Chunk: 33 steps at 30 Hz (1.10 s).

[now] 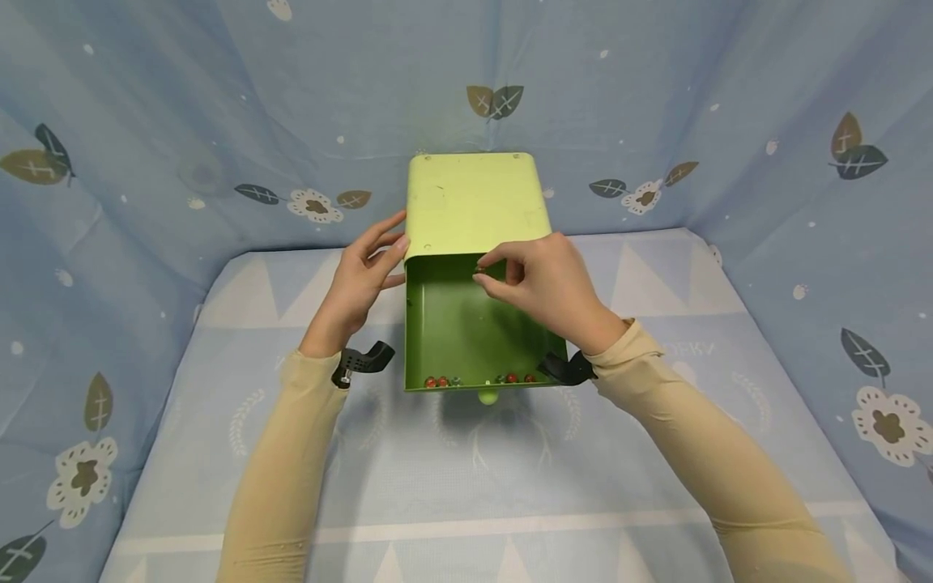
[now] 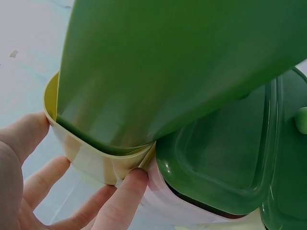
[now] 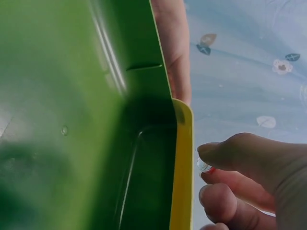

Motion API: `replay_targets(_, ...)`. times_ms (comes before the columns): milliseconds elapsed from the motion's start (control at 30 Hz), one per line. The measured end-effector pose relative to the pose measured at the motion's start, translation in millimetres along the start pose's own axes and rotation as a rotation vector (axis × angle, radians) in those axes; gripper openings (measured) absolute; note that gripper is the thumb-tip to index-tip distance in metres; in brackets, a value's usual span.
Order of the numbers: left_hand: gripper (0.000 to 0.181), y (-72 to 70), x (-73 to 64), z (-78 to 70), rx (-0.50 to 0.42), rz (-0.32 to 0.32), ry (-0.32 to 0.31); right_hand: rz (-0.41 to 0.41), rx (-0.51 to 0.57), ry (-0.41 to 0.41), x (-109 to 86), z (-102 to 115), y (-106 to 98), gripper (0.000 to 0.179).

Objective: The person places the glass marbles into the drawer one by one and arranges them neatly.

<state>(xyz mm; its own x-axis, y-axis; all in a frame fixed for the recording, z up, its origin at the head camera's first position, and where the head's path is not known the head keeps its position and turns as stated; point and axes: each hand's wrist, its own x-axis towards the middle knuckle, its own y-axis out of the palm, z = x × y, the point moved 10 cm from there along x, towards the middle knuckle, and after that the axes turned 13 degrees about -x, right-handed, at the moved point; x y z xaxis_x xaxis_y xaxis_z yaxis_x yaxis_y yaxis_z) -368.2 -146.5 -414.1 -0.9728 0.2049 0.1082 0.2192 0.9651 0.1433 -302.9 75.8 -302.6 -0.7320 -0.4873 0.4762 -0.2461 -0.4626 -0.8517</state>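
A small drawer cabinet with a pale yellow-green top (image 1: 477,202) stands at the back of the table, its top green drawer (image 1: 466,324) pulled out. Several red and clear marbles (image 1: 442,381) lie along the drawer's front edge. My right hand (image 1: 557,283) is over the drawer's back end and pinches a marble (image 3: 204,166), clear with some red, between thumb and finger. On the cabinet's left side, my left hand (image 1: 357,279) rests its spread fingers against the yellow casing (image 2: 91,163).
In the left wrist view, more green drawer fronts (image 2: 216,158) show below the pulled-out drawer, one with a round knob (image 2: 302,120). A light green knob (image 1: 487,397) sits on the open drawer's front. A patterned blue curtain (image 1: 291,97) hangs behind the cloth-covered table (image 1: 466,478).
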Motion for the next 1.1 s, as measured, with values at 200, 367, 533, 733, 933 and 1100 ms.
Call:
replay_targets(200,0.057,0.1,-0.1,0.8,-0.006,-0.001,0.001,0.032,-0.002,0.007,0.3,-1,6,0.008)
replay_targets(367,0.057,0.2,0.1,0.5,-0.009,-0.002,0.002,0.039,-0.009,0.005,0.4,-2,7,0.009)
replay_targets(533,0.057,-0.1,0.2,0.8,-0.012,-0.002,0.005,0.06,-0.016,0.011,1.6,-2,8,0.01)
replay_targets(733,0.057,-0.7,0.3,-0.3,-0.013,-0.003,0.01,0.137,-0.041,0.011,6.5,-2,12,0.01)
replay_targets(933,0.057,-1.7,-0.4,-1.4,-0.011,-0.005,0.01,0.202,-0.066,-0.017,15.3,3,15,0.009)
replay_targets(1100,0.057,-0.8,-0.4,0.3,-0.021,-0.001,0.009,0.235,-0.088,-0.03,20.3,2,21,0.01)
